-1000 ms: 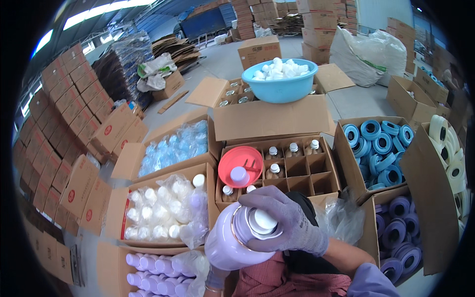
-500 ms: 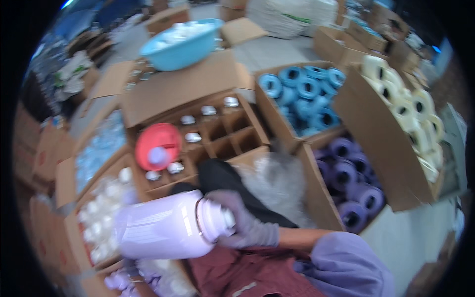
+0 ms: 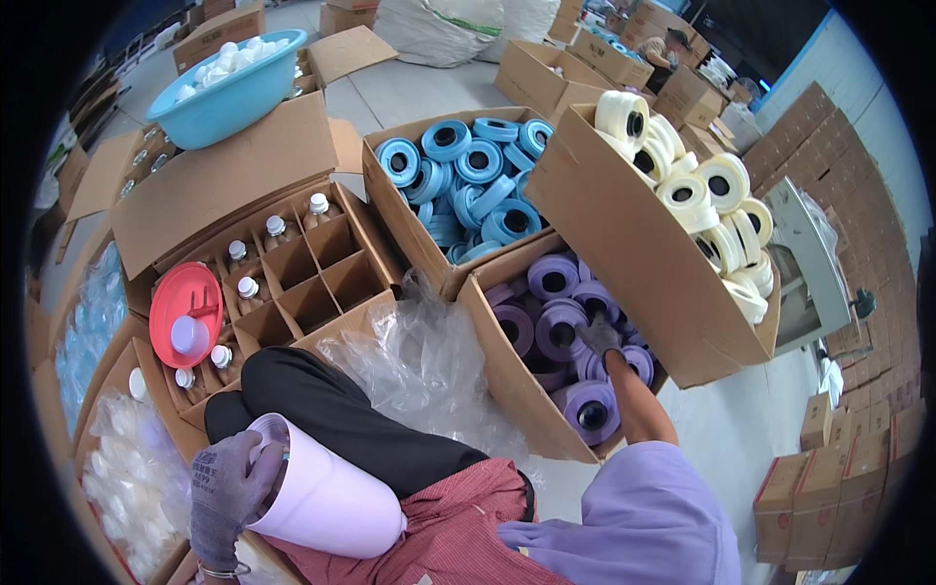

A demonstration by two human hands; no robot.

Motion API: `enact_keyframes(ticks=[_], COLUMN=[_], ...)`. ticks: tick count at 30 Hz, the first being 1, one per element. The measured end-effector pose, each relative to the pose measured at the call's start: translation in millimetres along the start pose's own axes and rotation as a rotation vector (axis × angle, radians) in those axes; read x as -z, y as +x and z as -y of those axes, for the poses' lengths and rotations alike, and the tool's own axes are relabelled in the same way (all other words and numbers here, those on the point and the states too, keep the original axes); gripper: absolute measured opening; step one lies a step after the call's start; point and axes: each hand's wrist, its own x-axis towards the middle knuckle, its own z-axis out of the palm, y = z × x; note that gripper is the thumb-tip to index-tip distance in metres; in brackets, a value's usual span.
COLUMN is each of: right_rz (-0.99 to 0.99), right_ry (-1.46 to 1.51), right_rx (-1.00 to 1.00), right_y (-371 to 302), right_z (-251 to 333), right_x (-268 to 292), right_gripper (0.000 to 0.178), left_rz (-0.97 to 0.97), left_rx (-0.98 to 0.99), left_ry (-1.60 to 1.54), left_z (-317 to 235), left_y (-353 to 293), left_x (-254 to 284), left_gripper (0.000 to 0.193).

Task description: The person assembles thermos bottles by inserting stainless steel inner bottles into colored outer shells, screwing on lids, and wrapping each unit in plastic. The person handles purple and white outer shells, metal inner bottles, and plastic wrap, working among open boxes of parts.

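Note:
Across my lap lies a lavender flask casing [image 3: 336,497], its wide open end toward my left hand [image 3: 232,492]. That gloved hand is closed over the casing's rim, with some fingers inside the mouth. Most of the casing's inside is hidden from view. My right hand [image 3: 600,334], also gloved, reaches into a cardboard box of purple ring-shaped plastic parts [image 3: 563,330]. It touches the parts near the middle of the pile. How its fingers are set among them I cannot make out.
A divided carton [image 3: 310,297] holds several white-capped bottles and a red plastic lid or dish [image 3: 185,317]. Blue rings [image 3: 478,161] and cream rings [image 3: 717,185] fill neighbouring boxes. Clear plastic bags [image 3: 419,361] lie beside my knee. A blue basin [image 3: 229,102] stands behind. Another person [image 3: 668,54] is far off.
My right hand has left the flask neck and moved right into the box of purple rings. My left hand has come up onto the casing's open rim. The view has swung right.

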Motion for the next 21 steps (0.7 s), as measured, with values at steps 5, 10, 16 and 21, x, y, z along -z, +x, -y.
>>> enact_keyframes(ticks=[5,10,16,21], right_rz=[0.032,-0.351,0.280,-0.892], right_ry=[0.066,0.630,1.269,0.599], right_rx=[0.027,0.552,0.932,1.908], right_y=[-5.1,-62.3,-179.8,-204.6], right_z=[26.1,120.4,343.0,439.9], right_x=[-5.5,119.4,216.9,242.6], right_gripper=[0.050,0.039,0.042,0.055], left_rz=[-0.056,-0.348,0.127,-0.034], left_rx=[-0.120,0.226,0.008,0.018], left_ry=[0.158,-0.314,-1.573,-1.958], left_z=[-10.3,-16.9,-46.4,-17.0], left_y=[0.8,19.3,59.0,27.6], left_x=[7.1,18.7,22.1,37.5], left_gripper=[0.019,0.028,0.069,0.059])
